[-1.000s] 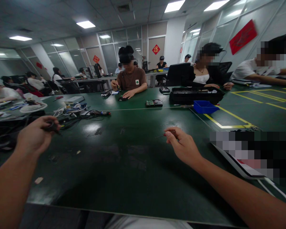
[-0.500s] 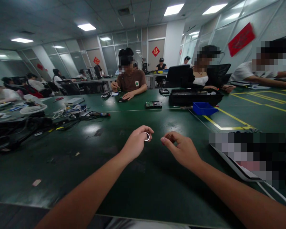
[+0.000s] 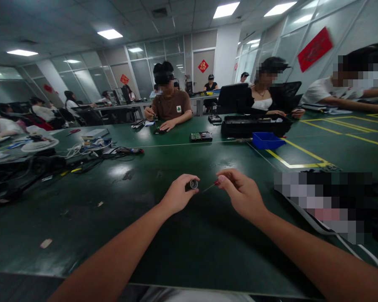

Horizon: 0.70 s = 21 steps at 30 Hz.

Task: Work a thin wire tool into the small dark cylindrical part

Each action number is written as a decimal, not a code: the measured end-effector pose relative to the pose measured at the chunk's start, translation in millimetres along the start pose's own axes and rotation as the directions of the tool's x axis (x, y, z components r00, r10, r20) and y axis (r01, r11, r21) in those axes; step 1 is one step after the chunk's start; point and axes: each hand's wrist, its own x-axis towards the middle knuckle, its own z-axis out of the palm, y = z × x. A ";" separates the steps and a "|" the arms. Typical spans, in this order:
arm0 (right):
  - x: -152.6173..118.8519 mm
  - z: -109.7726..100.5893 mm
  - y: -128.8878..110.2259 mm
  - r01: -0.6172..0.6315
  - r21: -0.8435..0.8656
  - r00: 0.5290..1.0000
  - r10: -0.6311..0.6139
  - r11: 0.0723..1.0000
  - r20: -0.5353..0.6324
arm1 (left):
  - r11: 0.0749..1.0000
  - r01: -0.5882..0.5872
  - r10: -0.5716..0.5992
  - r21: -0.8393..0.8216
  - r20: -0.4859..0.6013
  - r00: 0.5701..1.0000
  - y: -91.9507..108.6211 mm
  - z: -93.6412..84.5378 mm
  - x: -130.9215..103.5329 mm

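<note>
Above the dark green table (image 3: pixel 164 251), my left hand (image 3: pixel 177 193) is closed around a short, dark cylindrical part (image 3: pixel 193 184). Its round, silvery-rimmed end faces to the right and toward me. My right hand (image 3: pixel 244 193) pinches a thin screwdriver (image 3: pixel 210 187) by its red end. The slim shaft slants down and left, and its tip is close to the cylinder but looks apart from it. Fingers hide most of the screwdriver's handle and the cylinder's other end.
A blue bin (image 3: pixel 267 140) stands beyond my right hand, before a long black casing (image 3: pixel 255 126). A hard drive (image 3: pixel 200 136) lies ahead. Cables (image 3: pixel 122 150) spread at left. A white-edged device (image 3: pixel 299 214) is at right. A co-worker (image 3: pixel 173 102) sits opposite.
The cylinder has turned in my left hand, so its rimmed end and side show more. My right hand has tilted, and the screwdriver's shaft now shows, pointing left.
</note>
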 end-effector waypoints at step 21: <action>0.5 2.4 2.2 -0.051 0.103 0.999 0.053 0.993 -0.010 | 1.000 -0.010 0.010 -0.025 -0.011 1.000 -3.7 2.3 -1.4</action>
